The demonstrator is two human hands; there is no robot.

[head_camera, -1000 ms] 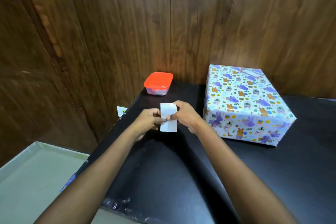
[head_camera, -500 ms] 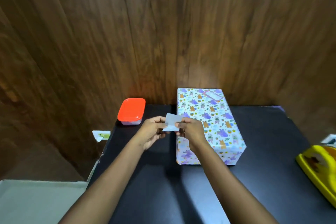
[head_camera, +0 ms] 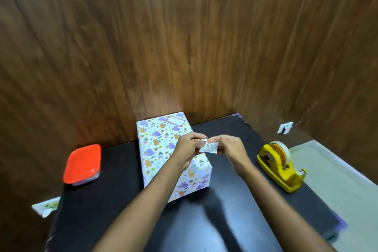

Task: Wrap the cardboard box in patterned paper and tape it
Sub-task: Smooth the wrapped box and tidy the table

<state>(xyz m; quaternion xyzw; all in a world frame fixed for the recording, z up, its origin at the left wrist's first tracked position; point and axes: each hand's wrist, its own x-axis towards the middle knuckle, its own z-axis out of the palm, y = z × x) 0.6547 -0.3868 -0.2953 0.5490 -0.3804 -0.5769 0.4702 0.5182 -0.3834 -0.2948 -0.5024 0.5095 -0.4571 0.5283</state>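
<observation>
The box (head_camera: 161, 149), covered in white paper with purple and orange animal prints, lies on the black table (head_camera: 114, 200) against the wooden wall. A small white printed paper slip (head_camera: 209, 147) is pinched between my left hand (head_camera: 189, 147) and my right hand (head_camera: 230, 148), just above the box's right side. Numbers show on the slip. A yellow tape dispenser (head_camera: 280, 168) with a roll of tape stands on the table to the right of my right hand.
A plastic container with an orange lid (head_camera: 82, 164) sits at the table's left. Wooden walls (head_camera: 184, 47) close in behind and on both sides. A wall socket (head_camera: 284, 128) is at right, another socket (head_camera: 46, 206) low at left. Pale floor (head_camera: 337, 180) lies right of the table.
The view has swung right, so the tape dispenser now shows fully. Both hands, still pinching the slip, now hold it over the box's right side, and the slip looks more folded.
</observation>
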